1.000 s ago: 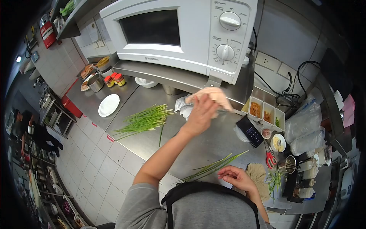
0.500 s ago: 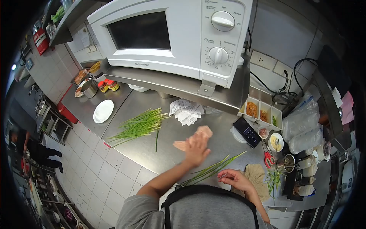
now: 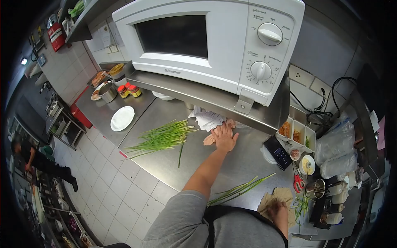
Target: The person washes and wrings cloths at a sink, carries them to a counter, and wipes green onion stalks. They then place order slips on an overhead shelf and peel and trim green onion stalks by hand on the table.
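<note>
My left hand (image 3: 225, 139) lies flat with fingers spread on a crumpled pinkish cloth (image 3: 209, 140) on the steel counter, close to a pile of white paper slips (image 3: 206, 120). My right hand (image 3: 279, 211) is over a tan cloth (image 3: 285, 196) near the counter's front edge; its fingers are dark and blurred, so their grip is unclear. A large bunch of green onions (image 3: 165, 136) rests left of my left hand. A few loose stalks of green onion (image 3: 244, 188) lie in front of my body.
A white microwave (image 3: 223, 53) stands on a steel shelf above the counter. To the right are red-handled scissors (image 3: 298, 183), a dark keypad device (image 3: 277, 153), small bowls and bottles. A white plate (image 3: 122, 118) sits at left. Another person (image 3: 41, 159) stands at far left.
My left hand has slid the pinkish cloth away from me, up to the paper slips. My right hand has moved from beside the loose stalks onto the tan cloth. The view has shifted.
</note>
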A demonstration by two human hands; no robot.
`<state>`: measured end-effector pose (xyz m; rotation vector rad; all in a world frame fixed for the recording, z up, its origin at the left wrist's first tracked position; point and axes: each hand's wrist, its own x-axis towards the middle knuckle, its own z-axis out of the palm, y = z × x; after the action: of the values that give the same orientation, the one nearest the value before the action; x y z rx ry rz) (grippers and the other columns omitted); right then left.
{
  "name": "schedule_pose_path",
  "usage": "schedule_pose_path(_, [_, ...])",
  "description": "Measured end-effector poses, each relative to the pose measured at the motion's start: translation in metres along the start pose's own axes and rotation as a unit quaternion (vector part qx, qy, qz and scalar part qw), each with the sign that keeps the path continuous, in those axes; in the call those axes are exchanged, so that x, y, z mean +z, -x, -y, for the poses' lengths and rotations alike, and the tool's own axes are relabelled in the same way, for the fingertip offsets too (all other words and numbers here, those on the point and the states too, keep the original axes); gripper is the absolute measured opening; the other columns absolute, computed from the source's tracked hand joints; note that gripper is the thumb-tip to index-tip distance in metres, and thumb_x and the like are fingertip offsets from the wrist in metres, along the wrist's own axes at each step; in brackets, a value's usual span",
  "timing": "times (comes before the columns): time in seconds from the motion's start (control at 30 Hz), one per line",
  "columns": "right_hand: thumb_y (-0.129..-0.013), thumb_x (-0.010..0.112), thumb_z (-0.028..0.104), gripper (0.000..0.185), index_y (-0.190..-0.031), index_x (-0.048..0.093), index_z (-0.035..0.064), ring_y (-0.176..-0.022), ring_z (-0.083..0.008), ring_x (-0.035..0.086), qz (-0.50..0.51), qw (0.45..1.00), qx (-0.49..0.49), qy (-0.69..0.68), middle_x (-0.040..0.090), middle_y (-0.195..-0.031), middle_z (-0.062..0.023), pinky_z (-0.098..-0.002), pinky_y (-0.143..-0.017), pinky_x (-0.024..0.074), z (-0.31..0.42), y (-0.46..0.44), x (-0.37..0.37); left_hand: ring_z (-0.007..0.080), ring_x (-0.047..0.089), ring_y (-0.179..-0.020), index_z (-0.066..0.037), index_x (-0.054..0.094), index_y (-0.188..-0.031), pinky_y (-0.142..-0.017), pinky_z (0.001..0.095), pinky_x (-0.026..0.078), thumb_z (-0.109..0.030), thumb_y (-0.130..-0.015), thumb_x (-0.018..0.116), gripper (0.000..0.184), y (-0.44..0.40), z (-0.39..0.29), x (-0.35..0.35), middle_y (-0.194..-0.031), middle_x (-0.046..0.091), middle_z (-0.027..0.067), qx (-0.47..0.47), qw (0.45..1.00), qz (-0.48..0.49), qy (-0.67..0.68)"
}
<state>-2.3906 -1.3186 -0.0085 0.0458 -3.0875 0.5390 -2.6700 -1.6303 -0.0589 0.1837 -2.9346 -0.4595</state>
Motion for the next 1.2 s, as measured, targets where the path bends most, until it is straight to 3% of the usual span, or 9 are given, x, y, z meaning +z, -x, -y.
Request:
schedule_pose_path(0.2, [-0.072,0.071,0.017,0.024,-0.087,0.057,0.0046,-0.067,-0.0189,0.057,-0.003,0.976,0.034,-0.217,0.059,-0.079,-0.0077,-0.0306,-0.060,0.0461,-0.056,0.011,0.045,0.0362,0.035,-0.120,-0.007,0.043,-0.126,-0.097,0.0508,0.027,-0.031,-0.080,0.059,0.054,0.066,0.032,-0.064,-0.130,0.040,0.0165,0.158,0.960,-0.181,0.143])
schedule_pose_path(0.4, [-0.089,0.054,0.018,0.011,-0.095,0.052,0.0095,-0.075,-0.0125,0.058,-0.012,0.769,0.207,-0.604,0.059,-0.088,0.0003,-0.0270,-0.064,0.0491,-0.054,-0.002,-0.043,0.0290,0.049,-0.098,-0.006,0.059,-0.096,-0.080,0.0434,0.037,-0.025,-0.073,0.069,0.032,0.104,0.150,-0.078,-0.098,0.055,0.0112,-0.191,0.955,-0.228,0.015])
schedule_pose_path(0.5, [-0.090,0.050,0.017,0.014,-0.100,0.051,0.0077,-0.086,-0.0150,0.059,-0.084,0.695,0.137,-0.701,0.059,-0.094,-0.0032,-0.0305,-0.076,0.0489,-0.056,-0.007,-0.087,0.0272,0.054,-0.090,-0.004,0.063,-0.082,-0.079,0.0456,0.037,-0.026,-0.073,0.069,0.024,0.107,0.170,-0.079,-0.087,0.058,0.0083,-0.194,0.965,-0.149,0.092])
schedule_pose_path(0.63, [-0.091,0.044,0.021,0.038,-0.126,0.044,0.0035,-0.104,-0.0202,0.055,-0.158,0.592,0.095,-0.784,0.054,-0.119,-0.0081,-0.0335,-0.090,0.0438,-0.042,0.016,-0.140,0.0121,0.056,-0.063,-0.003,0.065,-0.080,-0.058,0.0277,0.041,-0.024,-0.077,0.071,0.021,0.108,0.172,-0.088,-0.071,0.062,0.0025,-0.218,0.909,-0.062,0.350])
schedule_pose_path(0.77, [-0.087,0.048,0.018,0.033,-0.116,0.050,0.0013,-0.102,-0.0198,0.054,-0.153,0.660,0.046,-0.734,0.056,-0.112,-0.0079,-0.0311,-0.089,0.0419,-0.062,0.030,-0.136,0.0044,0.052,-0.062,-0.007,0.066,-0.085,-0.055,0.0206,0.039,-0.024,-0.082,0.067,0.017,0.127,0.126,-0.116,-0.072,0.062,-0.0029,-0.177,0.765,0.163,0.598])
schedule_pose_path(0.9, [-0.082,0.058,0.009,0.027,-0.109,0.056,0.0033,-0.090,-0.0199,0.057,-0.077,0.963,0.187,-0.178,0.059,-0.096,-0.0120,-0.0305,-0.075,0.0457,-0.022,0.000,-0.119,0.0070,0.056,-0.071,-0.008,0.064,-0.088,-0.062,0.0195,0.043,-0.021,-0.084,0.065,0.014,0.155,0.066,-0.137,-0.078,0.063,-0.0006,-0.103,0.702,0.301,0.637])
schedule_pose_path(0.97, [-0.080,0.061,0.007,0.033,-0.112,0.056,0.0057,-0.083,-0.0218,0.059,-0.228,0.969,0.003,-0.096,0.058,-0.093,-0.0132,-0.0312,-0.071,0.0476,-0.004,-0.020,-0.082,0.0070,0.056,-0.072,-0.007,0.064,-0.088,-0.066,0.0194,0.043,-0.020,-0.085,0.064,0.014,0.165,0.046,-0.135,-0.079,0.062,-0.0006,-0.051,0.704,0.338,0.623])
schedule_pose_path(1.03, [-0.078,0.063,0.004,0.036,-0.113,0.057,0.0083,-0.077,-0.0225,0.060,-0.081,0.945,0.013,-0.315,0.059,-0.096,-0.0120,-0.0318,-0.066,0.0493,0.042,-0.038,-0.065,0.0069,0.055,-0.073,-0.006,0.064,-0.088,-0.067,0.0198,0.043,-0.018,-0.085,0.064,0.013,0.174,0.032,-0.133,-0.079,0.062,-0.0008,-0.003,0.712,0.359,0.603])
schedule_pose_path(1.2, [-0.076,0.062,0.004,0.026,-0.101,0.064,0.0086,-0.081,-0.0252,0.059,-0.047,0.959,-0.124,-0.249,0.057,-0.089,-0.0085,-0.0350,-0.069,0.0493,0.076,-0.083,0.010,0.0073,0.055,-0.075,-0.004,0.063,-0.090,-0.072,0.0218,0.044,-0.013,-0.084,0.064,0.012,0.175,0.033,-0.118,-0.081,0.061,-0.0011,0.001,0.747,0.312,0.588])
